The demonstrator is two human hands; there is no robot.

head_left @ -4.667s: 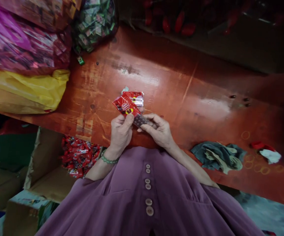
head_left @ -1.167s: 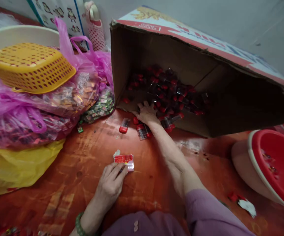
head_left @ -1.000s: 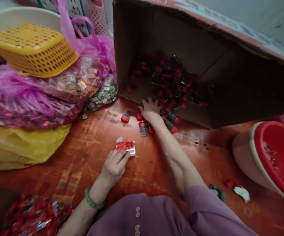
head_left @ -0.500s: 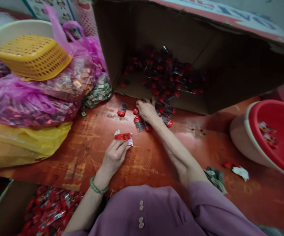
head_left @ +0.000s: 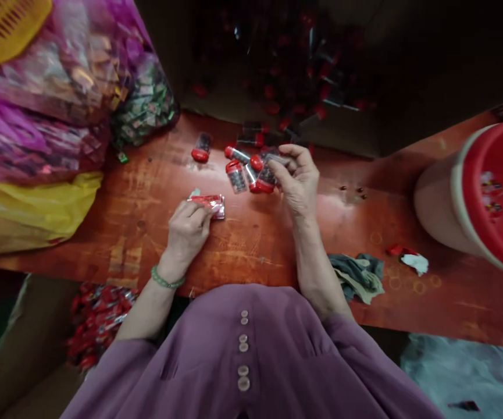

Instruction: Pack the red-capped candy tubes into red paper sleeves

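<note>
My left hand (head_left: 189, 228) is closed on a small red and silver printed packet (head_left: 214, 203), pressed against the table. My right hand (head_left: 298, 181) pinches a small clear container with a red cap (head_left: 270, 158) between thumb and fingers, just above the pile. Several more such containers lie loosely under and beside it, with dark contents showing in some; one upright-looking container (head_left: 236, 176) sits on the near side. Another container (head_left: 201, 148) lies apart to the left. A scrap of pale material pokes out behind the packet.
A large cardboard box (head_left: 391, 139) lies open at the back with many red-capped containers inside. Full plastic bags (head_left: 72, 151) are piled at left. A red basin (head_left: 473, 192) stands at right near a dark cloth (head_left: 360, 273). Below left, a box holds red packets (head_left: 98, 320).
My right hand has drawn back from the box's edge and lifted a red-capped container from the pile. My left hand still holds the packet. The view has tipped downward.
</note>
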